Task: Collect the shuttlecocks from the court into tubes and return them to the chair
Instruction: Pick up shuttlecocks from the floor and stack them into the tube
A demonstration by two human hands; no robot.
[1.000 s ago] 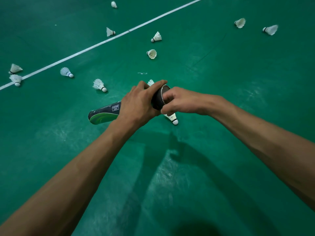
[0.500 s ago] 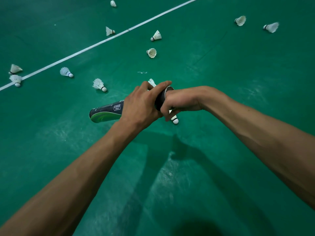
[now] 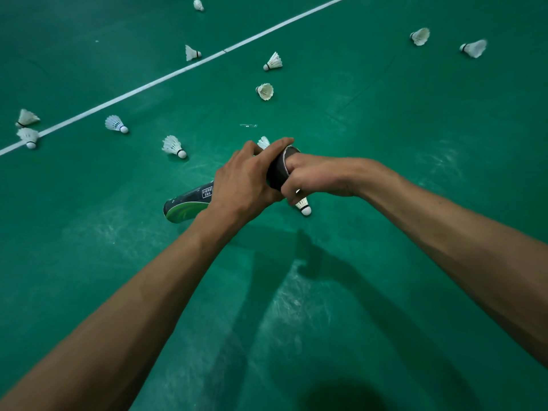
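Head view, looking down over two bare forearms to a green court floor (image 3: 385, 149). The left hand (image 3: 246, 182) is wrapped around the upper part of a dark tube (image 3: 189, 203), which it holds above the floor, angled down to the left. The right hand (image 3: 317, 176) sits at the tube's open mouth with its fingers curled over and into the rim. Whether they pinch a shuttlecock inside cannot be told. The step in hand looks like seating one in the tube. The nearest shuttlecock (image 3: 304, 206) lies on the floor just under the right hand. About ten loose shuttlecocks (image 3: 173, 146) lie scattered beyond, on both sides of a white line (image 3: 148, 83). The next move likely calls for freeing the right hand, reaching down for the nearest one and feeding it in cork first. No chair is in view.
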